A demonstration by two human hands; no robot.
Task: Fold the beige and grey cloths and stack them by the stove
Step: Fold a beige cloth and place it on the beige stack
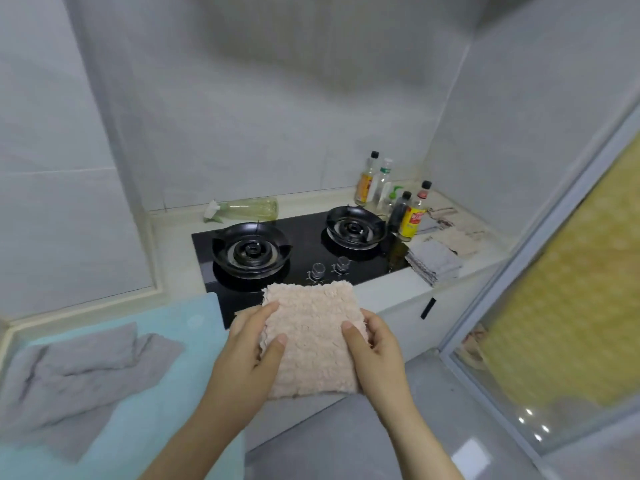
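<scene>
Hands: left hand (256, 344) and right hand (375, 348) each grip one side edge of the beige cloth (311, 341), thumbs on top, fingers curled beneath.
Beige cloth: folded into a thick square, held level in the air over the front edge of the stove (298, 251).
Grey cloth (86, 368): lies unfolded and rumpled on the turquoise cover (166, 410) to the left, well apart from both hands.
Stack: a folded grey cloth (434, 261) sits on the table (398, 292) just right of the stove; what may be a folded beige piece (460, 242) lies behind it, though that corner is blurred.
Step in hand: carrying the folded square across to the stack, by my reading.
Doing it well: hold both edges pinched so the layers do not slip open, pass in front of the bottles (412, 216), lower it flat, square the corners with the cloth beneath, and release only once it rests.
</scene>
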